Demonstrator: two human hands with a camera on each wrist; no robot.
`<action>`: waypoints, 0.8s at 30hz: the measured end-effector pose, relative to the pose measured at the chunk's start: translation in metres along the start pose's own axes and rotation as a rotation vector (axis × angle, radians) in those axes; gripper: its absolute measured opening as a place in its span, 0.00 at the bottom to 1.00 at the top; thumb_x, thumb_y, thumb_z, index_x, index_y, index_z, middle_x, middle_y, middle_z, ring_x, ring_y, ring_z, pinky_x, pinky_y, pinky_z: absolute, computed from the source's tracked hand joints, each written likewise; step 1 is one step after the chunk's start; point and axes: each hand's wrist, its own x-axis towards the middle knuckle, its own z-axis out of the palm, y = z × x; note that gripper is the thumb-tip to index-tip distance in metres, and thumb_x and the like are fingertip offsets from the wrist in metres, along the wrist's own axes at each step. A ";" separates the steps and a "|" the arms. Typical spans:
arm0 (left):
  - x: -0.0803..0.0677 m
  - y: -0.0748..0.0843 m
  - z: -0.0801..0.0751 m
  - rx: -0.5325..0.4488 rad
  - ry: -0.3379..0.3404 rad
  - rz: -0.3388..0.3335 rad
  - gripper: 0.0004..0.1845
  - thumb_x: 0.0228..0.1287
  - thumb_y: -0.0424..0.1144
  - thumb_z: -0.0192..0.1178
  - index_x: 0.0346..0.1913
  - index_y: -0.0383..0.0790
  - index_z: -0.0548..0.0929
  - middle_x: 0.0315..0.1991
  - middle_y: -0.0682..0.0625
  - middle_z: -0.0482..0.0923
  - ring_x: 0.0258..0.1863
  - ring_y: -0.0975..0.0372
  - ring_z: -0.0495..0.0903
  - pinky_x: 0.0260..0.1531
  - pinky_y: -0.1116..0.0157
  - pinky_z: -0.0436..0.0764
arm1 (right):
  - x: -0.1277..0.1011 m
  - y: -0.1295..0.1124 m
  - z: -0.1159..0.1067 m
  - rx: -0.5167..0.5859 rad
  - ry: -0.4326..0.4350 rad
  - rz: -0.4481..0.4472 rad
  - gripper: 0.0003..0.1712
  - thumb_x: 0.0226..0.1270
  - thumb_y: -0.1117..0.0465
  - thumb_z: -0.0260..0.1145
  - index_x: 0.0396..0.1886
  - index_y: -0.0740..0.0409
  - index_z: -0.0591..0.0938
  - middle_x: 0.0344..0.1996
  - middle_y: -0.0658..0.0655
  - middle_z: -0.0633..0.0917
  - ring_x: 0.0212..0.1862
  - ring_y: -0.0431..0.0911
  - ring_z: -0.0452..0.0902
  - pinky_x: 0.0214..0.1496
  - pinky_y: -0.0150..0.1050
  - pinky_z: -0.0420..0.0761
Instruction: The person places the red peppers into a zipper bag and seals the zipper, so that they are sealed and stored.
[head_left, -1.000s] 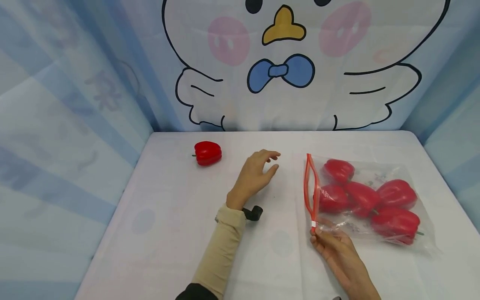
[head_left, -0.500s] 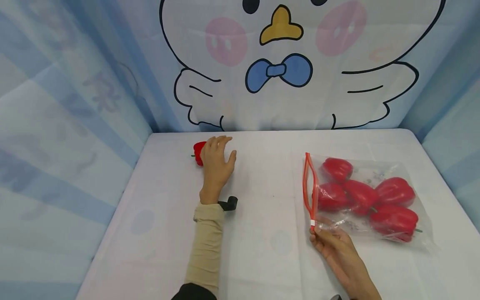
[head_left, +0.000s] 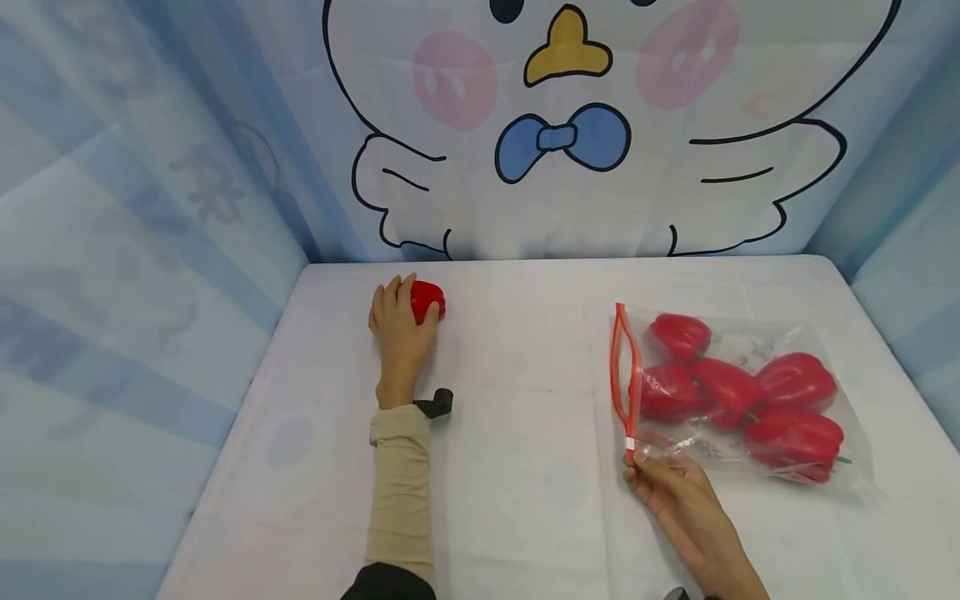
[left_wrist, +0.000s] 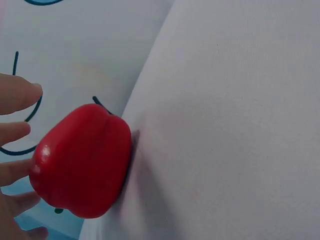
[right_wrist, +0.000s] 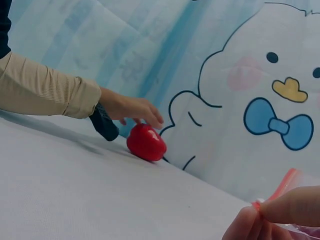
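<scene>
The left hand [head_left: 397,329] lies over a single red pepper [head_left: 427,299] on the white table [head_left: 525,500], fingers spread at its far side, not closed round it; the pepper shows at the hand's right edge. Well to the right of that pepper, the right hand [head_left: 675,492] pinches the near corner of a clear bag [head_left: 750,342], by its red zip strip [head_left: 624,375], with five more peppers [head_left: 795,382] inside.
</scene>
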 end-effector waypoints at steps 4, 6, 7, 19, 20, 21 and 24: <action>0.001 -0.008 0.002 0.013 -0.042 -0.046 0.40 0.69 0.45 0.64 0.81 0.46 0.60 0.82 0.41 0.53 0.82 0.43 0.49 0.79 0.36 0.51 | 0.000 -0.001 0.000 0.010 -0.005 0.000 0.14 0.81 0.70 0.53 0.52 0.57 0.83 0.43 0.52 0.89 0.44 0.40 0.85 0.53 0.32 0.86; 0.001 -0.011 0.003 0.015 -0.055 -0.059 0.42 0.68 0.45 0.65 0.81 0.46 0.59 0.83 0.40 0.51 0.82 0.42 0.51 0.79 0.36 0.52 | 0.000 -0.001 0.000 0.017 -0.007 0.003 0.14 0.81 0.71 0.53 0.52 0.57 0.83 0.43 0.52 0.89 0.44 0.40 0.85 0.53 0.32 0.86; 0.001 -0.012 0.003 0.016 -0.059 -0.063 0.43 0.68 0.45 0.66 0.82 0.46 0.58 0.83 0.40 0.50 0.81 0.42 0.51 0.79 0.36 0.52 | 0.000 -0.001 0.000 0.018 -0.007 0.003 0.14 0.81 0.71 0.53 0.52 0.57 0.83 0.43 0.52 0.88 0.45 0.40 0.85 0.53 0.31 0.86; 0.000 -0.021 0.005 -0.001 -0.050 -0.096 0.44 0.66 0.39 0.68 0.81 0.46 0.58 0.82 0.40 0.49 0.79 0.41 0.55 0.77 0.37 0.55 | 0.000 -0.002 0.002 0.025 0.010 -0.002 0.14 0.81 0.72 0.53 0.50 0.57 0.84 0.42 0.51 0.88 0.44 0.41 0.85 0.53 0.32 0.86; 0.000 -0.021 0.004 -0.001 -0.049 -0.100 0.44 0.67 0.39 0.68 0.81 0.46 0.58 0.82 0.40 0.49 0.79 0.41 0.56 0.76 0.37 0.56 | -0.001 -0.001 0.002 0.023 0.009 -0.003 0.14 0.80 0.72 0.53 0.50 0.57 0.84 0.42 0.51 0.88 0.44 0.41 0.85 0.53 0.32 0.86; 0.000 -0.021 0.004 -0.001 -0.050 -0.102 0.44 0.67 0.39 0.68 0.81 0.47 0.58 0.82 0.40 0.50 0.79 0.41 0.56 0.76 0.37 0.57 | -0.001 -0.001 0.002 0.020 0.006 -0.005 0.14 0.80 0.72 0.53 0.50 0.57 0.84 0.42 0.52 0.88 0.44 0.41 0.85 0.53 0.32 0.86; 0.000 -0.023 0.004 -0.003 -0.050 -0.101 0.44 0.67 0.38 0.68 0.81 0.48 0.59 0.80 0.41 0.52 0.78 0.42 0.58 0.75 0.37 0.59 | -0.001 -0.001 0.002 0.011 0.002 -0.005 0.14 0.80 0.72 0.53 0.50 0.58 0.84 0.42 0.52 0.88 0.43 0.41 0.85 0.53 0.32 0.86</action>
